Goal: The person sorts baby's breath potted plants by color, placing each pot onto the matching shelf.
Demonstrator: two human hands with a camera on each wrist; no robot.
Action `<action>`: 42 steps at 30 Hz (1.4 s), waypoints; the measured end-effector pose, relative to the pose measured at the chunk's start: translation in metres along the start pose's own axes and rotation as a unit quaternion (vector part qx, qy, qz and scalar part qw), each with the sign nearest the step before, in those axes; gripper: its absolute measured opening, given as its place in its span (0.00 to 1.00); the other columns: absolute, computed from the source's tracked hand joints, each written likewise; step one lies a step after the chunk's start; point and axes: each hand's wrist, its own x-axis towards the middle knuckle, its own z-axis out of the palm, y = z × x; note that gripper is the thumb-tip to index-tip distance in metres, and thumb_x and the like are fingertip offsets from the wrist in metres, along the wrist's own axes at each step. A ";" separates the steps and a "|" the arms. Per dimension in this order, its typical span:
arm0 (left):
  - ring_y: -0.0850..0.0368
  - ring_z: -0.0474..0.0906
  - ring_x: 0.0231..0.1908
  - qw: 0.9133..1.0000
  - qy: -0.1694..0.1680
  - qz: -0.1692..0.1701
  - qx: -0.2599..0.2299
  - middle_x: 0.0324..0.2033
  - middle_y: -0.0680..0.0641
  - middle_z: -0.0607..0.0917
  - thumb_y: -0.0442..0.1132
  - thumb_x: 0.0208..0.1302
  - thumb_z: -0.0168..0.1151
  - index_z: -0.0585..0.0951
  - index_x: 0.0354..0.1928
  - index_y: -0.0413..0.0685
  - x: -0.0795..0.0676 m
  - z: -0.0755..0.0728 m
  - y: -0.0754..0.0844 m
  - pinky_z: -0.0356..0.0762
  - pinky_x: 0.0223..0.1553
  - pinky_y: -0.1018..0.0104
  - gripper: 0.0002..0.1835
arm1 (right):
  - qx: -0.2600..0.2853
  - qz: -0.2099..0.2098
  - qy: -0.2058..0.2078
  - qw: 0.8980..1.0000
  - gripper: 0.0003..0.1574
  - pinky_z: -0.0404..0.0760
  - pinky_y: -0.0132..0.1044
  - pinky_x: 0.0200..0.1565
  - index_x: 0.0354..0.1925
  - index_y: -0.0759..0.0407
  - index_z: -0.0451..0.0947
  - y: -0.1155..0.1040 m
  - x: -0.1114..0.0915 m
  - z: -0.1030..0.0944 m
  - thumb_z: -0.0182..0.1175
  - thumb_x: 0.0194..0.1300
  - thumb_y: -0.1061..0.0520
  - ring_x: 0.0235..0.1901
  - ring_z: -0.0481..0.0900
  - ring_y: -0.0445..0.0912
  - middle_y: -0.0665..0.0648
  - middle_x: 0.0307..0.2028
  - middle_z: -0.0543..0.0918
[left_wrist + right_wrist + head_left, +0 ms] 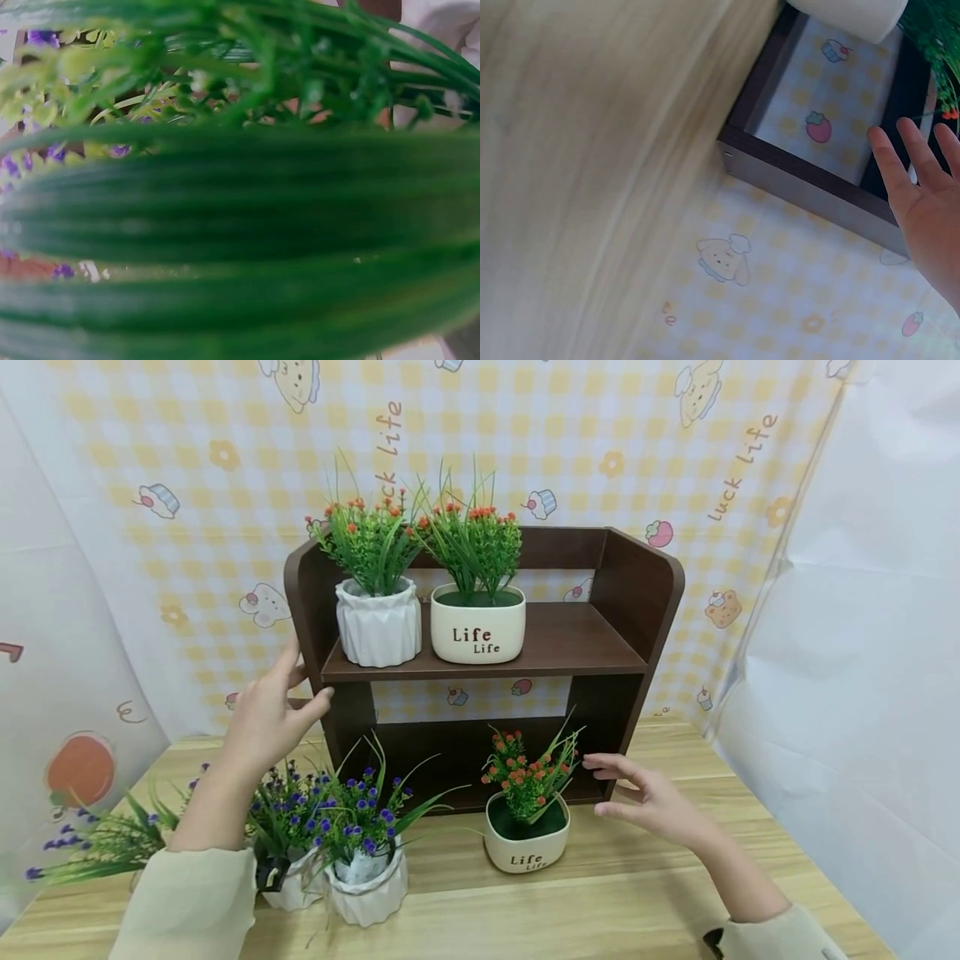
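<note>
A dark brown two-tier shelf (637, 602) stands in the middle of the head view. My left hand (262, 718) rests against its left side panel, fingers along the outside and thumb at the front edge. Close to the shelf's lower right front is my right hand (652, 802), fingers extended and holding nothing; the right wrist view shows those fingers (924, 161) spread. Left of it, a cream pot of red flowers (527, 847) sits at the lower tier's front. A ribbed white pot (378, 627) and another cream pot (477, 631) stand on the upper tier.
White pots of purple flowers (369, 885) crowd the wooden table (465, 927) at front left, beneath my left forearm. Large blurred green leaves (240, 202) block most of the left wrist view. A yellow checked cloth (570, 435) hangs behind the shelf.
</note>
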 end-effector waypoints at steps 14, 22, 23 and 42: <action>0.28 0.84 0.41 1.000 -0.002 -0.002 0.002 0.59 0.24 0.74 0.41 0.70 0.58 0.48 0.80 0.53 0.001 0.000 -0.001 0.79 0.45 0.31 0.42 | -0.033 0.024 -0.081 0.996 0.39 0.75 0.69 0.56 0.66 0.65 0.68 0.008 0.003 0.016 0.70 0.61 0.55 0.59 0.75 0.68 0.69 0.63 0.75; 0.28 0.84 0.41 1.000 -0.001 0.000 -0.002 0.60 0.25 0.74 0.41 0.70 0.58 0.47 0.80 0.55 0.001 0.001 -0.001 0.78 0.46 0.31 0.43 | -0.063 0.029 -0.104 0.992 0.40 0.78 0.67 0.52 0.64 0.64 0.69 0.011 0.007 0.024 0.72 0.59 0.52 0.57 0.78 0.65 0.67 0.60 0.78; 0.28 0.85 0.41 1.000 -0.001 0.000 -0.002 0.60 0.25 0.74 0.41 0.70 0.59 0.47 0.80 0.55 0.001 0.000 -0.001 0.78 0.46 0.31 0.43 | -0.062 0.027 -0.107 0.992 0.41 0.78 0.68 0.51 0.64 0.64 0.69 0.011 0.007 0.025 0.72 0.58 0.51 0.57 0.79 0.65 0.67 0.60 0.78; 0.29 0.85 0.41 1.000 0.000 -0.004 0.000 0.59 0.25 0.75 0.41 0.70 0.58 0.46 0.80 0.56 0.001 0.001 -0.002 0.78 0.45 0.31 0.43 | -0.042 0.047 -0.152 0.986 0.55 0.76 0.59 0.61 0.70 0.70 0.60 0.018 0.020 0.043 0.73 0.56 0.44 0.61 0.77 0.64 0.69 0.65 0.73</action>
